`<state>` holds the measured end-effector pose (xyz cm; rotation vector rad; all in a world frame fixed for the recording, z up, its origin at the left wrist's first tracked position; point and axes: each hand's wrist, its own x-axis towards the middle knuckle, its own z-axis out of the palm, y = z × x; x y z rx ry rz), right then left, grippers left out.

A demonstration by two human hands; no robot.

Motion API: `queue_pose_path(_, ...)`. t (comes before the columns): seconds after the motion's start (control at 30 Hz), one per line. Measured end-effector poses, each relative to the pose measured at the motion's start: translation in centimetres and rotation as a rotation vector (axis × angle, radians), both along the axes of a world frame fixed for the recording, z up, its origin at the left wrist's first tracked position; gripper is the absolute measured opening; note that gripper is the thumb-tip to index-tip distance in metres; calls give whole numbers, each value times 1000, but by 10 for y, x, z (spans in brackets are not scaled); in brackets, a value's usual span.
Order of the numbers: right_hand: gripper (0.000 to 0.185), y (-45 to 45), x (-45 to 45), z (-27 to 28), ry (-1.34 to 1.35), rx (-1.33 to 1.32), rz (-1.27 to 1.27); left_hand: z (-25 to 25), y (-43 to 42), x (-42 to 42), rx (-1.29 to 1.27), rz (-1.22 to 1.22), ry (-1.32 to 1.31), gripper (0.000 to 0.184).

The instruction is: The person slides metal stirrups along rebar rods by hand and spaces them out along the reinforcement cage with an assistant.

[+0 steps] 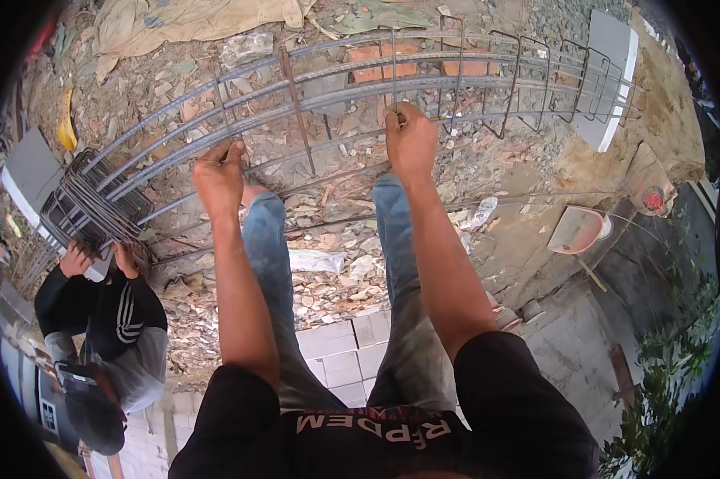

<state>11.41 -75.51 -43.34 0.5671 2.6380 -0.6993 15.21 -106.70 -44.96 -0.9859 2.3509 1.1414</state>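
A long rebar cage of several ridged steel bars (336, 94) stretches across in front of me above the rubble. My left hand (218, 177) is closed, thumb and fingers pinching the lower end of a steel stirrup (222, 100). Farther right, my right hand (412, 144) is closed around the lower part of another stirrup (393, 64); its fingertips are partly hidden. Between the hands, a rusty brown stirrup (297, 108) crosses the bars. Several more rectangular stirrups (519, 84) are spaced along the right end. A dense bundle of stirrups (96, 195) surrounds the bars at the left end.
A co-worker (108, 327) crouches at lower left, both hands at the stirrup bundle. Grey-white boards (607, 80) lie under the cage ends. Bricks (382, 62) and broken rubble cover the ground. A pinkish pan-shaped tool (577, 230) lies at right, beside leafy plants (663, 375).
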Motion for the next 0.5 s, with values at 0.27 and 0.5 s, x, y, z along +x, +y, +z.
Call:
queue_pose_path(0.27, 30, -14, 6, 6, 240, 23, -84, 12, 7, -4, -38, -31, -59, 23)
queue_pose_path(0.5, 34, -90, 16, 7, -55, -114, 141, 6, 11, -3, 89, 69, -64, 24)
